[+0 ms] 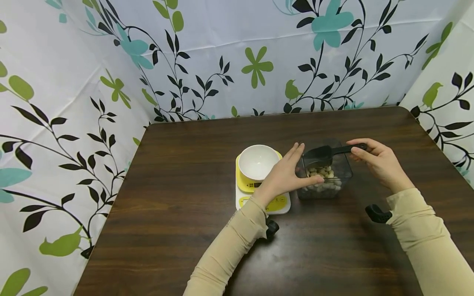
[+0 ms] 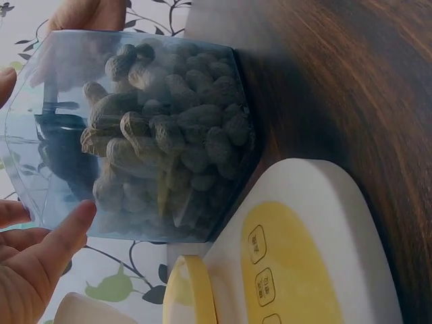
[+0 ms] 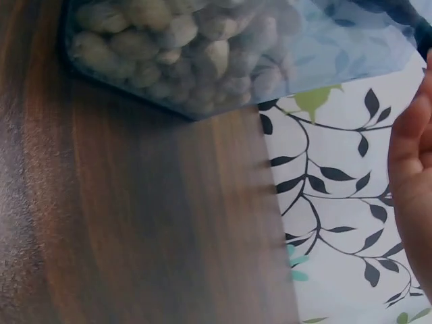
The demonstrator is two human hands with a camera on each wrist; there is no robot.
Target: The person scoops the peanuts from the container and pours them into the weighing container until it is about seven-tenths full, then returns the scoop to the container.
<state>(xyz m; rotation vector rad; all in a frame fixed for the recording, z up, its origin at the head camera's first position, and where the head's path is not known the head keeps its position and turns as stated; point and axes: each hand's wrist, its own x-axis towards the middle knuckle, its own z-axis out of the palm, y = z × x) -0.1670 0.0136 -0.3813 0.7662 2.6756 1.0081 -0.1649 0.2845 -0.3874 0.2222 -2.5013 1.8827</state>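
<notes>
My right hand [image 1: 381, 162] pinches the handle of a black scoop [image 1: 319, 156]. The bowl of the scoop is inside a clear plastic container [image 1: 346, 174], just above unshelled peanuts [image 2: 182, 128]; whether anything lies in it I cannot tell. My left hand [image 1: 283, 174] touches the container's near left corner, fingers straight along the left side and thumb at the front rim. Left of the container stands a yellow and white kitchen scale [image 1: 242, 201] bearing a white bowl [image 1: 258, 161]. In the right wrist view, part of the right hand [image 3: 412, 162] shows at the edge.
The dark wooden table [image 1: 177, 197] extends to the left and in front of the things. Behind it hangs a white curtain [image 1: 222, 49] with leaf and bird prints. A black strap end [image 1: 377, 213] sticks out from the right sleeve.
</notes>
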